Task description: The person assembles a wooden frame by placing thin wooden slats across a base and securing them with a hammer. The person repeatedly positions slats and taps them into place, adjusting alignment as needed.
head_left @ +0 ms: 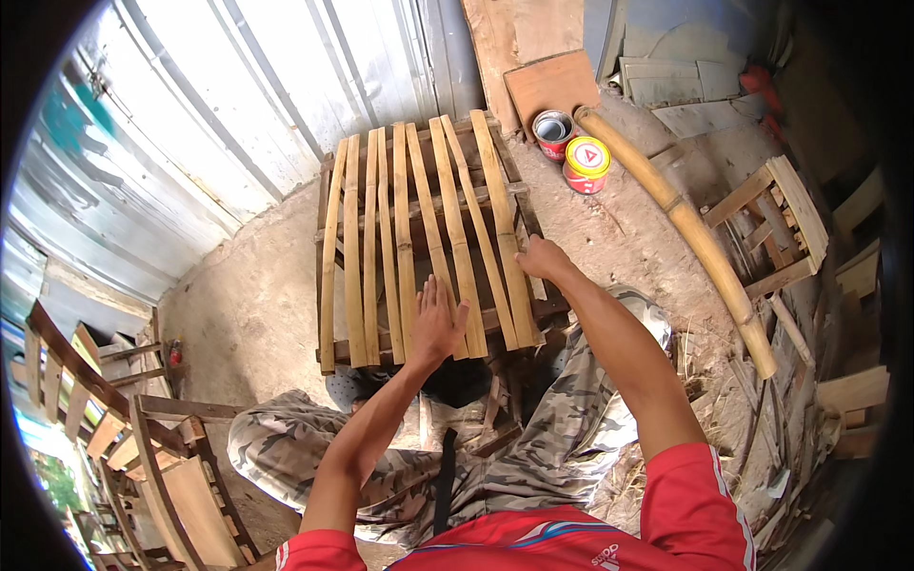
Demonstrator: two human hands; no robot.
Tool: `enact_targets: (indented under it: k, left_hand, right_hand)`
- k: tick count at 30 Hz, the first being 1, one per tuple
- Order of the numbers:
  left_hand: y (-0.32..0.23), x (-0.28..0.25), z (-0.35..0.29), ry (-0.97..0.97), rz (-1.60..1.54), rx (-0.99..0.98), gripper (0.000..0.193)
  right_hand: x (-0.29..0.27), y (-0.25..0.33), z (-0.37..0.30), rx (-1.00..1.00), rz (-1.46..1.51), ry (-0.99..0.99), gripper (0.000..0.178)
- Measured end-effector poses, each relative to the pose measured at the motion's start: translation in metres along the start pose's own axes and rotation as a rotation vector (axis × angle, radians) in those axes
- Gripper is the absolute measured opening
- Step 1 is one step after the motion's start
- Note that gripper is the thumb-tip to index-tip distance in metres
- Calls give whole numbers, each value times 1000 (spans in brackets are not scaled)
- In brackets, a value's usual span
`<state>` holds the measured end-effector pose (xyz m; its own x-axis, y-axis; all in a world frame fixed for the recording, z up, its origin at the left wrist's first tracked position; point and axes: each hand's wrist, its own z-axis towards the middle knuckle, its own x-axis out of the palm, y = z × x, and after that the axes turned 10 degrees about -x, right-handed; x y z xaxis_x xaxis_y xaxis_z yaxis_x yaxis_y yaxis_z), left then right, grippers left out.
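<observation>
Several long bamboo slats (351, 247) lie side by side, with uneven gaps, across a low dark wooden frame (322, 209) in front of me. My left hand (438, 324) is flat on the middle slats near their close ends, fingers stretched out and holding nothing. At the frame's right side, my right hand (546, 259) is closed, its curled fingers touching the edge of the rightmost slat (499, 209). Whatever sits inside those fingers is hidden. Below the frame, my legs in camouflage trousers (286, 447) are spread to both sides.
Right of the frame stand an opened tin (553, 131) and a yellow-lidded red tin (586, 164). A thick bamboo pole (685, 224) lies beyond them. Wooden crate-like pieces (807, 209) are at far right, more wooden frames (171, 495) at lower left. A corrugated metal wall (238, 86) rises behind.
</observation>
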<state>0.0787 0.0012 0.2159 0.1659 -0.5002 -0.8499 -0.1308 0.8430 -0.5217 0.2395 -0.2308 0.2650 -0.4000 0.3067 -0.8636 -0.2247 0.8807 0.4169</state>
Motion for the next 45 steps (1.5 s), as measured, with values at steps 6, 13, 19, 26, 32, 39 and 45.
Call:
enact_targets:
  k: [6, 13, 19, 26, 32, 39, 45]
  left_hand:
    - [-7, 0, 2, 102, -387, -289, 87]
    - [-14, -19, 48, 201, -558, -775, 88]
    - [-8, -12, 53, 240, -582, -767, 86]
    - [-12, -25, 52, 259, -365, -590, 81]
    - [-8, -93, 90, 555, -71, -563, 59]
    - [38, -82, 76, -2, 121, -157, 49]
    - [80, -39, 48, -182, 141, 11, 48]
  right_hand:
    - [13, 5, 6, 27, 81, -102, 67]
    - [19, 13, 8, 66, 326, 2, 60]
    - [20, 2, 9, 62, 556, 73, 51]
    - [15, -9, 21, 57, 645, 129, 52]
    - [-2, -21, 16, 47, 555, -121, 55]
    - [-12, -63, -10, 180, 239, -172, 59]
    - [-18, -83, -34, 223, -44, -122, 56]
